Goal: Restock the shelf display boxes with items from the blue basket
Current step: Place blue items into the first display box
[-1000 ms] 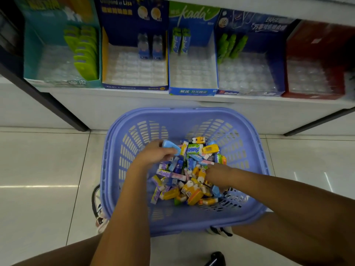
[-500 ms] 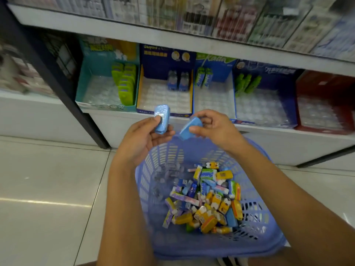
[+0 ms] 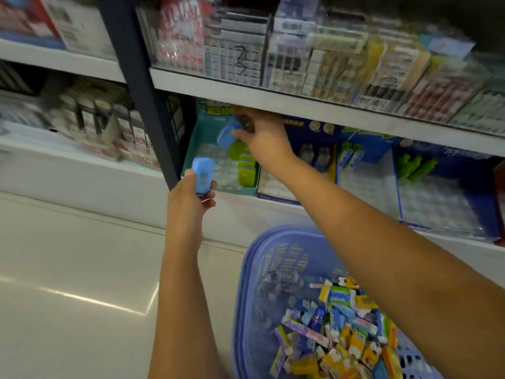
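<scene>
I am reaching my right hand [image 3: 262, 138] into the teal display box [image 3: 203, 129] on the low shelf [image 3: 240, 212], pinching a blue packet [image 3: 227, 135] between thumb and fingers above its clear tray, just beside the green packs [image 3: 244, 162]. My left hand [image 3: 188, 199] is gripping a second blue packet [image 3: 202, 174] upright, just in front of that box. The blue basket [image 3: 247, 272] is sitting on the floor [image 3: 68, 269] beneath my right forearm, holding a heap of mixed packets [image 3: 338, 326].
</scene>
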Demonstrator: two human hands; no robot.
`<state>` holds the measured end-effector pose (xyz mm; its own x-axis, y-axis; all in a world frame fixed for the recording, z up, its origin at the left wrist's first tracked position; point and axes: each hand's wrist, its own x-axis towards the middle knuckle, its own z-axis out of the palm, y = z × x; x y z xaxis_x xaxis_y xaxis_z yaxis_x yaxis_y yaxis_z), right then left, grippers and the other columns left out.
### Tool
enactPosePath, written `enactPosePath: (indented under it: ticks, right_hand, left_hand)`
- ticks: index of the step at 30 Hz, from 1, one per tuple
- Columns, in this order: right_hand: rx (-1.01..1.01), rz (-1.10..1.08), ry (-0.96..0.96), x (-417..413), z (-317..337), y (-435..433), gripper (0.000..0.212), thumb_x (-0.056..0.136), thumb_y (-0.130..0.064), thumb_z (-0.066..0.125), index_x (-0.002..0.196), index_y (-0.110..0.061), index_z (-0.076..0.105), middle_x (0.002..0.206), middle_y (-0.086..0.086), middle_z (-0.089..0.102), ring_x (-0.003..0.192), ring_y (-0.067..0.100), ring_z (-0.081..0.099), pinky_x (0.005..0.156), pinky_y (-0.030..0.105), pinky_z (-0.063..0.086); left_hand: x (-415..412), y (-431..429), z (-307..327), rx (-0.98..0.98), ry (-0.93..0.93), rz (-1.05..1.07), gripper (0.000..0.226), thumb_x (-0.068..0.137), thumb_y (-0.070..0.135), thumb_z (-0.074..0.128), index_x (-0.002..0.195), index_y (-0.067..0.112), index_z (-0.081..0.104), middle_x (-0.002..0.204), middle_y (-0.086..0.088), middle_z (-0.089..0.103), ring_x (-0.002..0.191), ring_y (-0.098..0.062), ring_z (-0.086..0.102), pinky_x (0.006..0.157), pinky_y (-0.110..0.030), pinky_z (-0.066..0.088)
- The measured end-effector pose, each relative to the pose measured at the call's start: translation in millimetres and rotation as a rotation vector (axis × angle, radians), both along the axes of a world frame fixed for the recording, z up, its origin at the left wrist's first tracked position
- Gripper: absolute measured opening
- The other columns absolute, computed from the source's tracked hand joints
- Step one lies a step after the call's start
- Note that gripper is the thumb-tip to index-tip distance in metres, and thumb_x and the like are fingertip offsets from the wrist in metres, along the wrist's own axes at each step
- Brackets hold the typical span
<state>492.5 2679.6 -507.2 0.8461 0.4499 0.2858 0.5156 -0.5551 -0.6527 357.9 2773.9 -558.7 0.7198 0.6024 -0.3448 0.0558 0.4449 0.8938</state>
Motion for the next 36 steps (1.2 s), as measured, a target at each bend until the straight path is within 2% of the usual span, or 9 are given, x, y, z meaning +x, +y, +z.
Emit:
enactPosePath:
  ticks: [6, 11, 14, 17, 21, 25, 29, 33, 36]
  right_hand:
    - [-0.254, 0.028, -0.01, 41, -18, 43, 0.03, 0.086, -0.019, 0.062, 0.116, -0.013, 0.06, 0.117, 0.008, 0.062, 0.109, 0.023, 0.057, 0.081, 0.021, 0.04]
    - [-0.326, 0.058, -0.06, 47, -26, 64, 0.031, 0.082, -0.017, 0.066, 0.113, -0.014, 0.062, 0.117, 0.01, 0.062, 0.109, 0.026, 0.057, 0.088, 0.024, 0.043]
    - [-0.35, 0.065, -0.079, 45, -29, 70, 0.031, 0.081, -0.015, 0.068, 0.112, -0.012, 0.064, 0.115, 0.012, 0.064, 0.107, 0.027, 0.058, 0.082, 0.022, 0.039]
    - [-0.394, 0.056, -0.067, 48, -28, 74, 0.033, 0.083, -0.018, 0.067, 0.114, -0.011, 0.064, 0.12, 0.014, 0.062, 0.112, 0.029, 0.057, 0.092, 0.028, 0.045]
    - [-0.453, 0.073, -0.129, 47, -33, 76, 0.028, 0.094, -0.019, 0.05, 0.116, -0.007, 0.063, 0.122, 0.015, 0.059, 0.114, 0.029, 0.054, 0.09, 0.028, 0.041]
    - [-0.539, 0.029, -0.221, 48, -37, 76, 0.028, 0.095, -0.017, 0.048, 0.118, -0.003, 0.059, 0.124, 0.017, 0.055, 0.116, 0.032, 0.051, 0.083, 0.025, 0.037]
    - [-0.627, 0.028, -0.252, 40, -27, 74, 0.031, 0.097, -0.018, 0.047, 0.122, -0.002, 0.056, 0.128, 0.019, 0.054, 0.12, 0.034, 0.049, 0.093, 0.031, 0.04]
    - [-0.471, 0.018, -0.107, 17, -4, 63, 0.041, 0.099, -0.036, 0.041, 0.135, -0.019, 0.049, 0.137, 0.012, 0.05, 0.123, 0.029, 0.047, 0.098, 0.031, 0.039]
    - [-0.116, 0.077, 0.357, -10, 10, 43, 0.038, 0.092, -0.04, 0.056, 0.122, -0.016, 0.058, 0.109, 0.006, 0.065, 0.09, 0.016, 0.063, 0.073, 0.025, 0.051]
  left_hand:
    - [4, 14, -18, 0.396, 0.054, -0.08, 0.033, 0.094, 0.031, 0.056, 0.117, 0.008, 0.061, 0.094, -0.002, 0.065, 0.078, -0.007, 0.062, 0.069, -0.022, 0.053]
    - [7, 16, -22, 0.528, 0.075, -0.086, 0.04, 0.092, 0.032, 0.059, 0.124, 0.008, 0.06, 0.1, -0.004, 0.067, 0.09, -0.017, 0.065, 0.086, -0.036, 0.055]
    - [7, 19, -22, 0.529, 0.066, -0.095, 0.039, 0.092, 0.033, 0.059, 0.123, 0.01, 0.061, 0.096, -0.002, 0.068, 0.088, -0.017, 0.065, 0.083, -0.032, 0.055]
    - [8, 20, -23, 0.514, 0.062, -0.091, 0.038, 0.091, 0.034, 0.059, 0.122, 0.012, 0.062, 0.089, 0.007, 0.066, 0.087, -0.016, 0.065, 0.077, -0.025, 0.053]
    - [9, 18, -26, 0.505, 0.067, -0.07, 0.038, 0.091, 0.034, 0.06, 0.123, 0.014, 0.061, 0.095, 0.003, 0.067, 0.087, -0.013, 0.065, 0.065, -0.013, 0.044]
    - [10, 17, -25, 0.471, 0.064, -0.059, 0.035, 0.09, 0.032, 0.062, 0.12, 0.015, 0.063, 0.089, 0.009, 0.065, 0.087, -0.014, 0.065, 0.067, -0.014, 0.046]
    - [12, 12, -22, 0.475, 0.065, -0.014, 0.035, 0.09, 0.032, 0.063, 0.119, 0.014, 0.064, 0.094, 0.002, 0.068, 0.086, -0.014, 0.065, 0.069, -0.015, 0.047]
    - [12, 5, -17, 0.468, 0.021, 0.083, 0.034, 0.089, 0.03, 0.064, 0.119, 0.014, 0.065, 0.1, -0.001, 0.069, 0.088, -0.011, 0.064, 0.07, -0.013, 0.048]
    - [13, 5, -12, 0.492, -0.018, 0.163, 0.035, 0.089, 0.029, 0.065, 0.121, 0.015, 0.063, 0.102, 0.001, 0.068, 0.087, -0.003, 0.063, 0.068, -0.005, 0.047]
